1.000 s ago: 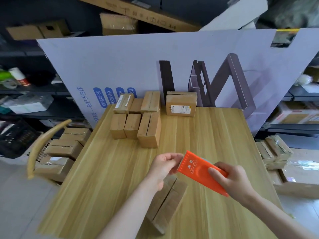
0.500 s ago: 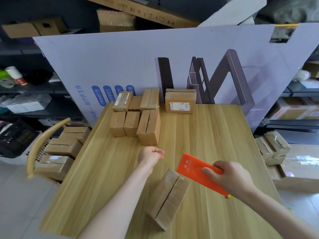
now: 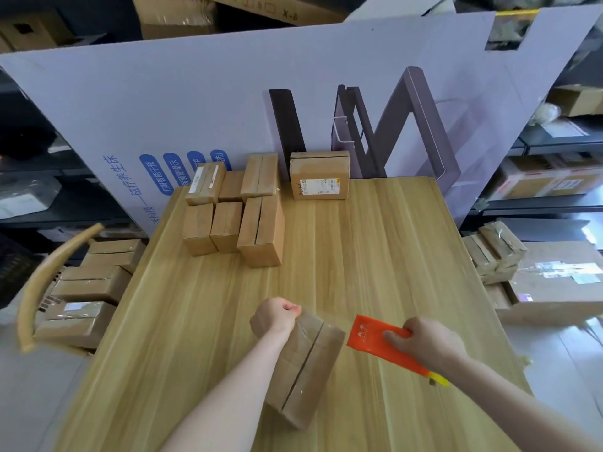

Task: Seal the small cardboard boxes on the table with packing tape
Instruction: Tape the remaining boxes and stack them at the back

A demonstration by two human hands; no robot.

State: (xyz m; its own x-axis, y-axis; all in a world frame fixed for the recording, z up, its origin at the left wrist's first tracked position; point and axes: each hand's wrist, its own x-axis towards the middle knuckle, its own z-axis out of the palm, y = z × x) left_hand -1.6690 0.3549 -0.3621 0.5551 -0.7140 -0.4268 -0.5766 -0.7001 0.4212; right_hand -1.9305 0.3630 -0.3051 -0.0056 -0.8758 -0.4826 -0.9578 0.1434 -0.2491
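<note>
A small cardboard box [image 3: 306, 363] lies near the front of the wooden table [image 3: 391, 256], its top seam running away from me. My left hand [image 3: 275, 316] is curled into a fist at the box's far left corner and seems to pinch the end of a clear tape strip [image 3: 326, 318]. The faint strip runs over the box's far end to the orange tape dispenser [image 3: 368, 334]. My right hand [image 3: 427, 344] grips the dispenser just right of the box.
Several small boxes [image 3: 228, 207] stand grouped at the table's back left, with a labelled box [image 3: 319, 176] beside them. A large purple cardboard panel [image 3: 228, 93] stands behind. A chair [image 3: 85, 288] on the left holds boxes. More boxes [image 3: 496, 249] are stacked at the right.
My left hand left the dispenser's mouth and moved left and down to the box's far corner. My right hand lowered the dispenser to the box's right side.
</note>
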